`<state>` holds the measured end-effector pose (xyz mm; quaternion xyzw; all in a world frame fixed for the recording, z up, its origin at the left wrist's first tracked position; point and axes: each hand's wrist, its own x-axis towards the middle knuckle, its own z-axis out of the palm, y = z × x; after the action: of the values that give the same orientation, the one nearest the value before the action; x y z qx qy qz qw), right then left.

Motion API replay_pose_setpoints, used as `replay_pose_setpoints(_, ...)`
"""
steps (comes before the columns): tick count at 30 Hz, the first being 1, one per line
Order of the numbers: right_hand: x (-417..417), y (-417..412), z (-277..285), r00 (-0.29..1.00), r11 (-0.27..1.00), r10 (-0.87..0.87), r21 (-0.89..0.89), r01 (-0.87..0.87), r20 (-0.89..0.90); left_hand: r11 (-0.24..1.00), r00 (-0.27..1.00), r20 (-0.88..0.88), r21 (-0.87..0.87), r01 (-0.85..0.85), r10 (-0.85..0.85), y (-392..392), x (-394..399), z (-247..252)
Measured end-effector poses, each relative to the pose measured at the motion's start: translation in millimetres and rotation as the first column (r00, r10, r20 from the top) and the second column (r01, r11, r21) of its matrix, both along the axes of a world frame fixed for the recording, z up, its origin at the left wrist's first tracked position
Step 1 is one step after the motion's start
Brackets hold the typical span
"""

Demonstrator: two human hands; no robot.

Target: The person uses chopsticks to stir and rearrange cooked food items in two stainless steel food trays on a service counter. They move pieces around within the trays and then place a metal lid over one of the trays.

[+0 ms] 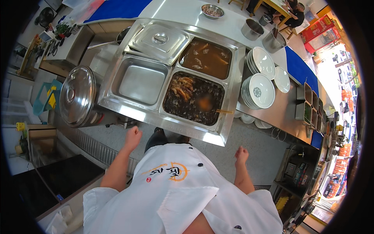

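Note:
My left hand (133, 137) is closed with nothing visible in it, below the front edge of a steel food-warming counter (187, 130). To the right, my right hand (242, 154) is likewise curled and seems to hold nothing. Four wells lie before me: a bare steel pan (141, 80), a pan of brown broth with pieces in it (204, 58), a pan of dark broth with a heap of browned food (191, 102), and one under a steel lid (160, 38). Wooden chopsticks or a handle (225, 111) cross the dark pan's right rim.
A large lidded pot (76, 96) stands at left. Stacked white bowls (258, 91) and plates are at right, with steel containers (304, 112) beyond. A bowl of food (212, 11) and two pots stand on the far counter. Seated people (295, 18) are beyond it.

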<state>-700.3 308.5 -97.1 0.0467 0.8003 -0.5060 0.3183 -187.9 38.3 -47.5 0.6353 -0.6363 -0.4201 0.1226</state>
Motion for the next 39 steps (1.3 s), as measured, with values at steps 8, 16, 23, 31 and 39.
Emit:
replay_pose_setpoints(8,92.0,38.8,-13.7,0.982,0.955,-0.025,0.296,-0.032,0.185,0.895,0.939,-0.079,-0.340,0.290,-0.334,-203.8,-88.1,97.3)
replay_pose_setpoints(16,206.0,66.1,15.5,0.945,0.977,-0.161,0.185,0.111,0.284,0.576,0.784,0.333,-0.540,0.614,-0.524,-422.1,-172.3,46.8)
replay_pose_setpoints(23,316.8,63.8,77.0,0.919,0.907,-0.310,0.364,0.210,0.243,0.520,0.601,0.511,-0.311,0.795,-0.614,-463.8,-228.3,35.4)
replay_pose_setpoints(31,356.7,43.9,83.4,0.943,0.906,-0.220,0.410,0.103,0.250,0.222,0.360,0.598,-0.293,0.930,-0.716,-472.8,-231.4,44.3)
replay_pose_setpoints(39,301.1,55.9,30.2,0.899,0.949,-0.276,0.247,0.199,0.339,0.212,0.321,0.386,-0.299,0.931,-0.865,-355.7,-227.8,102.4)
